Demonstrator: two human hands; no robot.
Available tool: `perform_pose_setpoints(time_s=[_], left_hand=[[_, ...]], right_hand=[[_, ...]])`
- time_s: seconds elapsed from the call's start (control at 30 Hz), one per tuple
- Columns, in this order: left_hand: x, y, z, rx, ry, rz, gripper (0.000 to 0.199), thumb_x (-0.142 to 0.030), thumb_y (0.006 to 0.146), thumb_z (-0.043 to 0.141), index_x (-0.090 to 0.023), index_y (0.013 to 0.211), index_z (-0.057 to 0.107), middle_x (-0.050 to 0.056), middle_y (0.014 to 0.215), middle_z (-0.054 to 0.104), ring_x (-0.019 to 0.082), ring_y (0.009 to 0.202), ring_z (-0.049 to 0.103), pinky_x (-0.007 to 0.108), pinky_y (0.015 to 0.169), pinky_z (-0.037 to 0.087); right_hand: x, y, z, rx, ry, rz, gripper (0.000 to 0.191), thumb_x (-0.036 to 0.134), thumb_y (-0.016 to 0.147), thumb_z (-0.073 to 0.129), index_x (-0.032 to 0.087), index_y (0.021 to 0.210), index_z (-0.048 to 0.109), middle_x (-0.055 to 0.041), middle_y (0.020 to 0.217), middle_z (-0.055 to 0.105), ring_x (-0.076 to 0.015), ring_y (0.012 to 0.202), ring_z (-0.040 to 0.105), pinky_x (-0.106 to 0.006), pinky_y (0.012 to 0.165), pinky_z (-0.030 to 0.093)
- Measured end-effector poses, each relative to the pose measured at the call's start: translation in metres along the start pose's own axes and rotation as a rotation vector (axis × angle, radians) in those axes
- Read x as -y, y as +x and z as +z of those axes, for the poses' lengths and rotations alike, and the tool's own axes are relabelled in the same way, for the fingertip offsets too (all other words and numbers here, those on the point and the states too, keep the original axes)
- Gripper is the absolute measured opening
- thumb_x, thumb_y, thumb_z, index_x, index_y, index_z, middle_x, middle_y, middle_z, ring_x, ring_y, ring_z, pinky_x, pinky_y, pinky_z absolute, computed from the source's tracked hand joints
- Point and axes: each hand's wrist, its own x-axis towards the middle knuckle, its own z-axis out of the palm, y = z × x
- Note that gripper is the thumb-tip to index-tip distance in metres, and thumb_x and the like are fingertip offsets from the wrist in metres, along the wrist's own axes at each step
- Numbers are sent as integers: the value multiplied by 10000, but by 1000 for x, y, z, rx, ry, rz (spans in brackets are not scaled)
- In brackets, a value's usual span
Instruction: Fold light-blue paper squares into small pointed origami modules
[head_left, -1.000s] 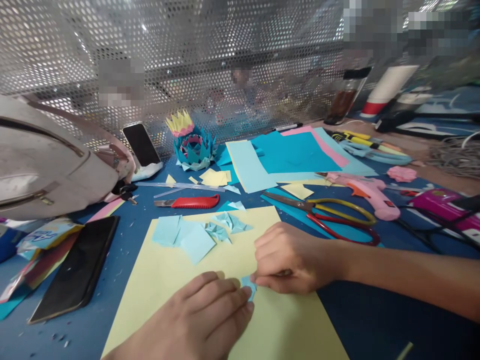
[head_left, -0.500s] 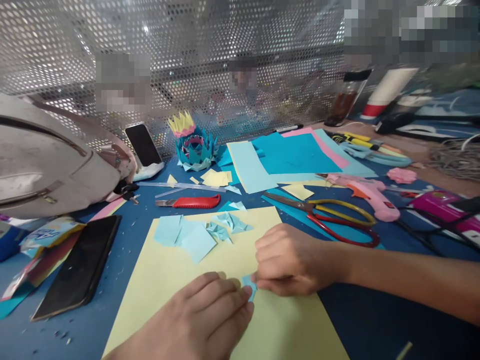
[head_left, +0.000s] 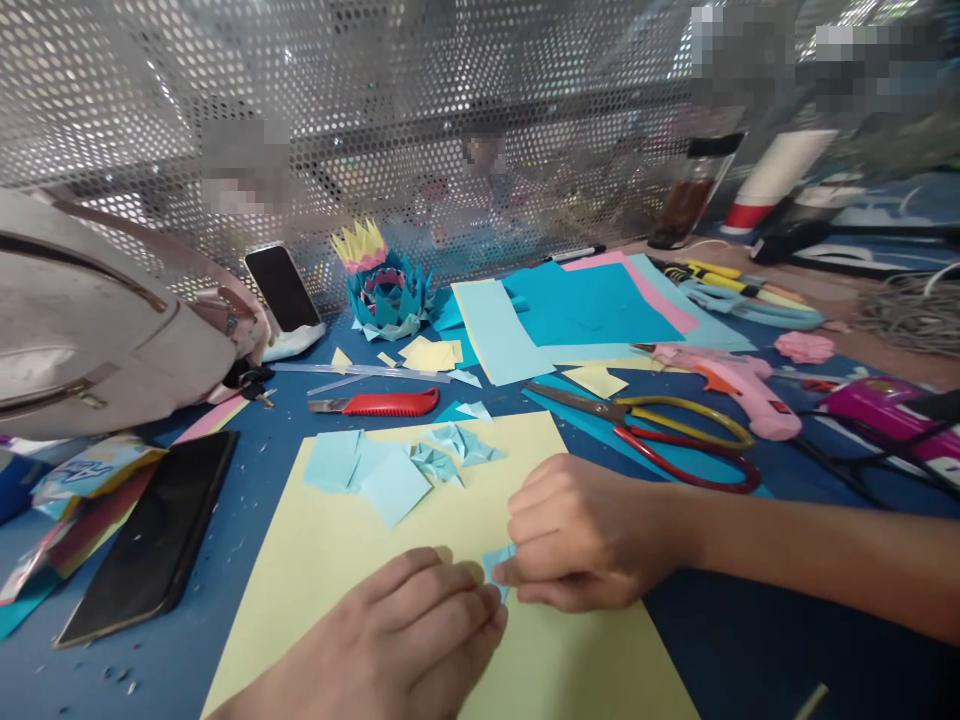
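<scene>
A small folded piece of light blue paper (head_left: 493,563) lies on the yellow sheet (head_left: 292,580). My left hand (head_left: 409,625) is closed, its fingertips pinning the paper's left and near side. From the right, my right hand (head_left: 589,535) is curled, with a fingertip pressed on the paper. Both hands partly hide it. Behind them on the same sheet are light blue squares (head_left: 394,485) and pointed folded light blue pieces (head_left: 461,445).
Beyond the sheet lie a red box cutter (head_left: 394,403) and scissors (head_left: 675,425). A layered blue paper model (head_left: 390,300) stands at the back. A pink glue gun (head_left: 757,395) is on the right; a backpack (head_left: 112,310) and a dark phone (head_left: 157,540) are on the left.
My right hand has shifted slightly down, and its fingertip now reaches further left over the paper. My left fingertips have drawn back a little toward me.
</scene>
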Motion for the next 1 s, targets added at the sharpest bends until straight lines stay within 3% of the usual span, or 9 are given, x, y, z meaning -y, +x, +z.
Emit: perform_pose_setpoints(time_s=[0.13, 0.27, 0.37, 0.57, 0.8, 1.0], left_hand=[[-1, -4, 10, -117, -21, -25, 332, -135, 1089, 372, -98, 1190, 687, 62, 1118, 745, 162, 1097, 660, 311, 1119, 459], [-1, -1, 1, -24, -9, -12, 318, -124, 1080, 394, -99, 1213, 682, 41, 1152, 751, 171, 1109, 665, 305, 1113, 474], [0, 2, -8, 67, -13, 6, 288, -116, 1065, 443, -84, 1257, 655, 61, 1198, 737, 183, 1155, 656, 322, 1103, 493], [0, 1, -9, 73, -19, -1, 288, -115, 1057, 451, -86, 1268, 645, 80, 1219, 722, 185, 1160, 659, 327, 1100, 501], [-1, 0, -9, 76, -36, -18, 298, -100, 1035, 472, -84, 1278, 643, 95, 1267, 703, 202, 1174, 655, 342, 1088, 512], [-1, -1, -9, 82, -45, -32, 300, -132, 1045, 478, -93, 1290, 647, 63, 1312, 692, 206, 1199, 640, 340, 1098, 502]], right_hand=[[-1, -2, 1, -10, -10, -22, 364, 289, 1062, 412, 152, 922, 719, 9, 604, 550, -147, 577, 475, -314, 534, 291], [-1, -4, 2, 6, -39, -24, 369, 293, 1075, 381, 161, 1047, 724, 6, 618, 555, -157, 587, 487, -317, 540, 289], [-1, -3, 2, 23, -27, 4, 346, 284, 1065, 407, 167, 1012, 729, 6, 611, 546, -161, 581, 481, -318, 537, 284], [-1, -2, 3, 43, 35, 66, 337, 301, 1050, 449, 177, 894, 721, 6, 616, 545, -150, 583, 481, -299, 552, 310], [-2, -5, 2, 44, 14, 45, 314, 297, 1063, 433, 171, 1052, 721, -11, 677, 603, -153, 628, 535, -305, 562, 313], [-2, -5, 2, 27, 8, 19, 312, 279, 1067, 421, 154, 1061, 706, -19, 698, 626, -152, 640, 548, -301, 573, 321]])
